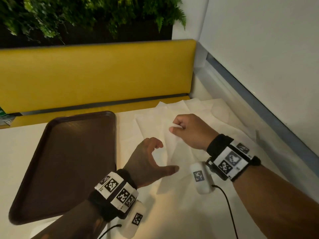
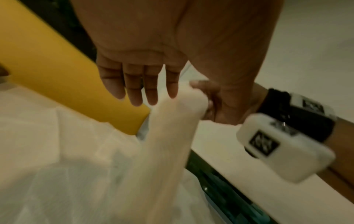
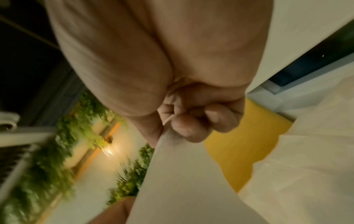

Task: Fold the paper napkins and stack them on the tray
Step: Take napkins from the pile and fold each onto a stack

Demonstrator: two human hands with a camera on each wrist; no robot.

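Nearest the person, the left hand (image 1: 149, 161) hangs just above the table (image 1: 181, 213), thumb spread wide and fingers loosely curved, holding nothing. The left wrist view shows its fingers (image 2: 134, 84) slack and apart, close to the napkin but not gripping it.

Just beyond it, the right hand (image 1: 189, 131) is clenched round one napkin (image 1: 172, 149) — thumb and curled fingers pinch a corner, and the sheet hangs down from the pinch in a taut slope to the table. In the right wrist view the paper edge runs between the thumb and the bent fingers (image 3: 191, 127).

To the left sits the brown tray (image 1: 51, 169), flat on the table, with no napkin on it. Behind the hands lie more napkins (image 1: 198, 107) — unfolded, creased and overlapping, spread toward the table's far right corner.

Past the table runs a yellow bench back (image 1: 95, 73), with green plants (image 1: 86, 14) above it and a pale wall (image 1: 267, 49) on the right.
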